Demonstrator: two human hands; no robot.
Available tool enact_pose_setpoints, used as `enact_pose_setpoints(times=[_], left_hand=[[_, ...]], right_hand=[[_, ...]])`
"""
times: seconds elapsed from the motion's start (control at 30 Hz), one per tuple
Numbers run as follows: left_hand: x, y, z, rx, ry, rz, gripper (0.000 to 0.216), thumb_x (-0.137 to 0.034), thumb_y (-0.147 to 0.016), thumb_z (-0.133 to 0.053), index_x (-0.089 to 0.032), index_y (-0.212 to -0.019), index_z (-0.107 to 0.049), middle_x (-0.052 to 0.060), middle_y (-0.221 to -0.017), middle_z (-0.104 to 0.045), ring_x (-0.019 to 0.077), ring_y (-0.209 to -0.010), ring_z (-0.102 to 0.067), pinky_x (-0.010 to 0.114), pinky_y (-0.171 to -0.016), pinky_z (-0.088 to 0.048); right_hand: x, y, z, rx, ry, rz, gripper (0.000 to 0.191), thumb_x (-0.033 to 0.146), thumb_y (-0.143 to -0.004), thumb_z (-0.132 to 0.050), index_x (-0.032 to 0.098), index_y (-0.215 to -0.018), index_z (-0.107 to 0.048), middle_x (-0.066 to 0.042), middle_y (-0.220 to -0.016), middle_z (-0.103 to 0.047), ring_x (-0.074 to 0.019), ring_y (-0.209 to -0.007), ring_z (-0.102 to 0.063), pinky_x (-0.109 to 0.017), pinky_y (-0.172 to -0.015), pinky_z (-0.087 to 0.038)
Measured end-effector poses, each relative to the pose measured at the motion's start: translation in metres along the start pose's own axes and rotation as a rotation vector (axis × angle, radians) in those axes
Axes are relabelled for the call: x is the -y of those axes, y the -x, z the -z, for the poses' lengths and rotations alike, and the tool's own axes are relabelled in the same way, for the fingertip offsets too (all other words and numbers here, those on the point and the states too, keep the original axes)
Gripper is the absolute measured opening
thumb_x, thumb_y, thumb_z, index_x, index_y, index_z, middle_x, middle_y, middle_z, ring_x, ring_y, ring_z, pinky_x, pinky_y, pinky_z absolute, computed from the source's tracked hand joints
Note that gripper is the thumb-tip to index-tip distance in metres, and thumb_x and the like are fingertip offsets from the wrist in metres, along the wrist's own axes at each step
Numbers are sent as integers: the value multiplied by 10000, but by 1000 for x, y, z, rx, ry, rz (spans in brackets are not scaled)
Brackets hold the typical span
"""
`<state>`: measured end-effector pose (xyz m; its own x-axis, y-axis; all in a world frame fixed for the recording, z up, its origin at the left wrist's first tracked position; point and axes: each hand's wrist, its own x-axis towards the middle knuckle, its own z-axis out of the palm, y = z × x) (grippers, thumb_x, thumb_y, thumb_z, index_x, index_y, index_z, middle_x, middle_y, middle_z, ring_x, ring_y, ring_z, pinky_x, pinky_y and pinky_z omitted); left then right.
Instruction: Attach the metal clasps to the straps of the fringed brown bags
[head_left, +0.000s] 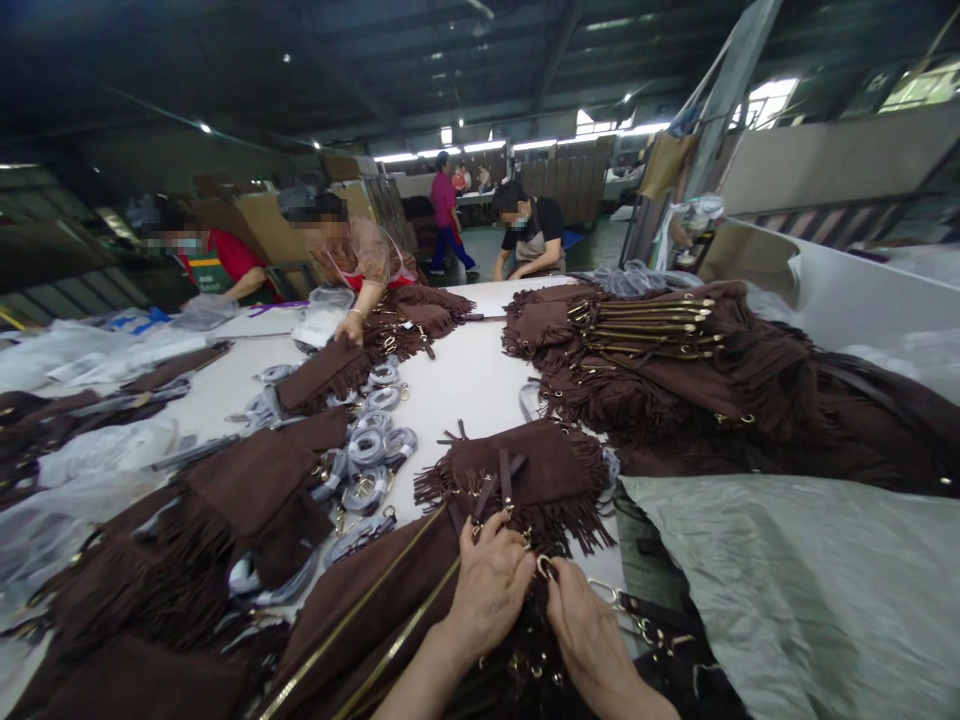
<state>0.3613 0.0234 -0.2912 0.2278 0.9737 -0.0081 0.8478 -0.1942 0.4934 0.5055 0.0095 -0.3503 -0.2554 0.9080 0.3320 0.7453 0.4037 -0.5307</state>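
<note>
My left hand [491, 575] is bent over the top end of a brown suede-like bag [367, 580] with gold zips, its fingers closed at the metal fittings there. My right hand [592, 625] pinches a curved gold metal hook [546, 566] between thumb and fingers, close beside the left hand. Just beyond both hands lies a brown fringed bag [525, 455] with dark strap ends on top. Dark straps with gold clasps [645, 625] lie to the right of my right hand. What lies beneath my palms is partly hidden.
Coiled straps in clear wrap [367, 447] lie left of centre on the white table [469, 380]. Stacked brown bags [652, 370] rise at the right, behind a pale green sheet [810, 580]. A co-worker [360, 250] reaches over bags opposite; other people stand farther back.
</note>
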Motion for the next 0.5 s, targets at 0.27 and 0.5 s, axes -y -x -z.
enact_pose_setpoints(times=[0.27,0.5], left_hand=[[-6,10,-5,-34,-161,-65,121,-315,-775,-503,-215,-818,-557,35,-1087,-575,270,-1228,-306,605,-1012,-46],[-2,9,2,112,-183,-90,496,-521,-568,-652,-225,-949,-535,59,-1195,-510,307,-1268,-222,618,-1013,-5]], right_hand=[[-26,15,7,-41,8,-116,193,224,-862,-279,214,-940,-455,-46,-756,-641,-180,-654,-637,-277,-552,-488],[-20,24,-12,-21,-30,-104,175,200,-863,-289,209,-956,-436,-24,-740,-609,-167,-641,-627,-265,-537,-484]])
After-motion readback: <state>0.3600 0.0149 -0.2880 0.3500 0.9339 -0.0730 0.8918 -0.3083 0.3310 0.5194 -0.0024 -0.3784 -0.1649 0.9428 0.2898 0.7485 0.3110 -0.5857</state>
